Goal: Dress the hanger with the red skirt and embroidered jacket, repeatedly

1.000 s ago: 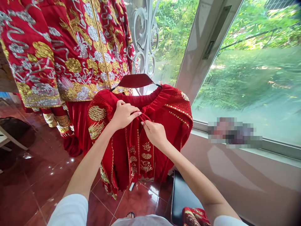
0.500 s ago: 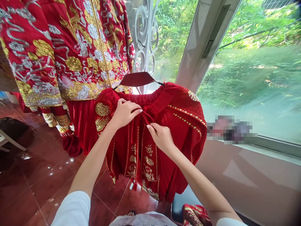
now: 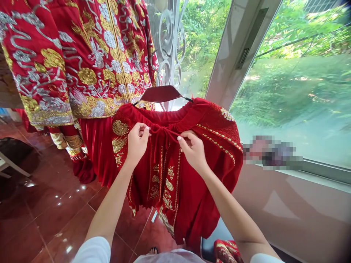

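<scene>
A red skirt (image 3: pixel 208 175) with gold embroidery and beading hangs by its waistband from a dark red hanger (image 3: pixel 161 94). At the front of the waistband a thin red drawstring (image 3: pixel 163 128) is looped into a bow. My left hand (image 3: pixel 139 140) pinches the bow's left side between thumb and finger. On the other side my right hand (image 3: pixel 192 145) pinches the drawstring's right part, holding it stretched sideways. Both hands are closed, with the skirt's front panels hanging below them.
An embroidered red jacket (image 3: pixel 93 62) hangs behind on the left, above a pleated red skirt (image 3: pixel 95 146). A white scrollwork stand (image 3: pixel 171 47) is by the window (image 3: pixel 290 102). Below right, a folded red cloth (image 3: pixel 226 250) lies on a dark seat (image 3: pixel 208 239).
My hands have moved apart, the left one leftward and the right one slightly to the right. The drawstring between them now shows as a bow pulled sideways.
</scene>
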Demonstrator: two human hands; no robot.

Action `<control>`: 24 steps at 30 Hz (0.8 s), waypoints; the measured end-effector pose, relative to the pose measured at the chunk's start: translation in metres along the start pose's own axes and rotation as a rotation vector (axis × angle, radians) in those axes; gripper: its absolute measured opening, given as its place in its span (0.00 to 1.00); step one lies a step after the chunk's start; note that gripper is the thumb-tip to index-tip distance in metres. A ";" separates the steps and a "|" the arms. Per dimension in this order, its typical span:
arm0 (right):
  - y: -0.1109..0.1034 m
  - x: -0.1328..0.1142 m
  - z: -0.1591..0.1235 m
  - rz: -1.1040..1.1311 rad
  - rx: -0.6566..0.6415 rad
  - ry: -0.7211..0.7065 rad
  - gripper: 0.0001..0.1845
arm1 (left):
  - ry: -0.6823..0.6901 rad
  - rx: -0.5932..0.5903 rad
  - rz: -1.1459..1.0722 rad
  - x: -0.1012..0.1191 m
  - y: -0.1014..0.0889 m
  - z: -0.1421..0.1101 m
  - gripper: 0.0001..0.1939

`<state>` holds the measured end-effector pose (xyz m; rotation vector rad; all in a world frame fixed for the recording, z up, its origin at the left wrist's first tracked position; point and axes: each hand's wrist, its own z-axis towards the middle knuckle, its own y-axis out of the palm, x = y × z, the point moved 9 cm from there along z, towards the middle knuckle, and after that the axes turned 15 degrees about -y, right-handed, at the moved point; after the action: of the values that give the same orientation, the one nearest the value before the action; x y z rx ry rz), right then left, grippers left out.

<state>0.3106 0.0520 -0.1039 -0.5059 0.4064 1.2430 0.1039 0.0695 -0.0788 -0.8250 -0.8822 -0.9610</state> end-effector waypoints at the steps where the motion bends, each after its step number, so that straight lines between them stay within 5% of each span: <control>1: 0.001 0.004 0.000 0.154 0.007 0.081 0.12 | -0.025 -0.029 -0.031 0.000 0.002 0.000 0.08; 5: 0.011 0.006 0.004 0.614 0.038 0.286 0.19 | 0.003 0.014 0.128 0.011 0.008 -0.005 0.10; 9: 0.018 0.006 0.012 0.807 0.075 0.372 0.24 | 0.072 0.019 0.204 0.023 0.011 -0.008 0.03; 17: 0.019 0.021 0.016 0.742 0.181 0.361 0.28 | -0.327 -0.460 -0.547 0.004 0.030 -0.003 0.11; 24: 0.014 0.032 0.029 0.700 0.178 0.373 0.28 | -0.275 -0.463 -0.556 0.002 0.032 0.013 0.13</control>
<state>0.3069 0.0970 -0.0997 -0.4545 1.0652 1.7635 0.1307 0.0914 -0.0780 -1.1518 -1.1800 -1.6031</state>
